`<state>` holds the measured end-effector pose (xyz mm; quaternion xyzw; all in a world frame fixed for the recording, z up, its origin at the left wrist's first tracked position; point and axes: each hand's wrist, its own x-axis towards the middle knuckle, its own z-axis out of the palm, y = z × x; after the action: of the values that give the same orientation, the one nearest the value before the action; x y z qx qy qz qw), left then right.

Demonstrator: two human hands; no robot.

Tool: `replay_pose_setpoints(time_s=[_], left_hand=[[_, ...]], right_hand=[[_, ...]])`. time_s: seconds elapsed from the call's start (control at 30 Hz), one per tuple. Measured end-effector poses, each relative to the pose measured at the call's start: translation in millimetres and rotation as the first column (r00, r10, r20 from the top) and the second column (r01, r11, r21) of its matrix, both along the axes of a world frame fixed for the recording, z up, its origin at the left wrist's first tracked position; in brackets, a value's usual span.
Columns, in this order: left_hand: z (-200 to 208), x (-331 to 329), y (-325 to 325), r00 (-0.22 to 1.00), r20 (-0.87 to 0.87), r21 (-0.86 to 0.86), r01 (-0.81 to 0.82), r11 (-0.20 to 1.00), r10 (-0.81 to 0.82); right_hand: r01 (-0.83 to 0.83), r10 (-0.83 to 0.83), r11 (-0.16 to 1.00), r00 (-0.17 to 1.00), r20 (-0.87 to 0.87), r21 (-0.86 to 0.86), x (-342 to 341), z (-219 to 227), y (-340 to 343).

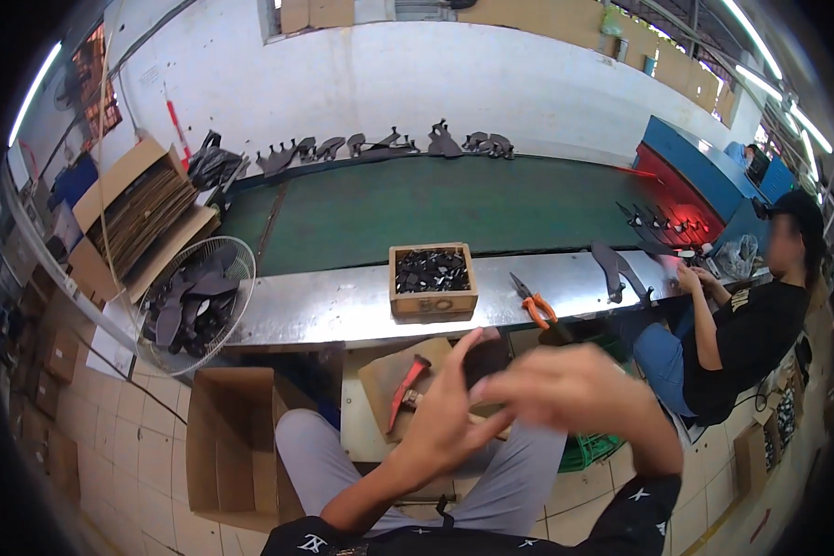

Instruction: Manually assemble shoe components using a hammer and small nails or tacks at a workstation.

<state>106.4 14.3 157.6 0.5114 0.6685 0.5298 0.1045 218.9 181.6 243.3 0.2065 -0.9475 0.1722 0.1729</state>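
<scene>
Above my lap, my left hand [443, 410] is closed round a dark, flat piece [485, 360], perhaps a shoe part; its lower end is hidden behind the hands. My right hand [565, 389] is at the piece's near right side, its fingers smeared by motion, so I cannot tell their grip. Beneath my left hand, a hammer [406, 394] with a red head lies on a tan board [380, 375]. Straight ahead, a wooden box [433, 304] full of small black and shiny parts stands on the metal ledge [324, 301]. Orange-handled pliers [535, 303] rest on that ledge to the right.
A green conveyor belt [435, 204] runs behind the ledge, with dark sole-like pieces [445, 141] along its far edge. At left are a wire basket [241, 324] of dark pieces and an open carton [232, 445]. A co-worker [751, 324] sits at right, near a green crate [591, 451].
</scene>
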Motion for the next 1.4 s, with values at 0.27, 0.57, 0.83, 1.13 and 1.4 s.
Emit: replay_pose_setpoints(time_s=[0.27,0.57,0.83,1.13,1.4], left_hand=[[-25.1,-9.2,-90.6,0.92,0.353,0.001,-0.18,0.984,0.168],[-96.3,-63.9,-12.1,0.879,0.276,0.105,-0.429,0.897,0.388],[-123.1,-149.2,79.1,0.724,-0.359,0.132,-0.586,0.8,0.59],[-134.9,-249.4,158.1,0.505,-0.857,-0.278,-0.618,0.735,0.1],[-83.6,-209.7,106.6,0.9,-0.213,-0.136,-0.414,0.9,0.381]], right_hand=[[0.579,-0.599,0.795,0.796,-0.087,-0.183,-29.4,-206.7,-44.6],[0.739,-0.64,0.546,0.672,0.373,-0.394,75.4,-243.6,-25.5],[0.132,-0.473,-0.538,0.77,0.428,-0.832,105.5,-213.9,-19.0],[0.449,-0.34,-0.326,0.765,0.546,-0.832,54.4,-242.8,-20.9],[0.431,-0.32,-0.286,0.799,0.509,-0.856,31.3,-204.2,-18.4]])
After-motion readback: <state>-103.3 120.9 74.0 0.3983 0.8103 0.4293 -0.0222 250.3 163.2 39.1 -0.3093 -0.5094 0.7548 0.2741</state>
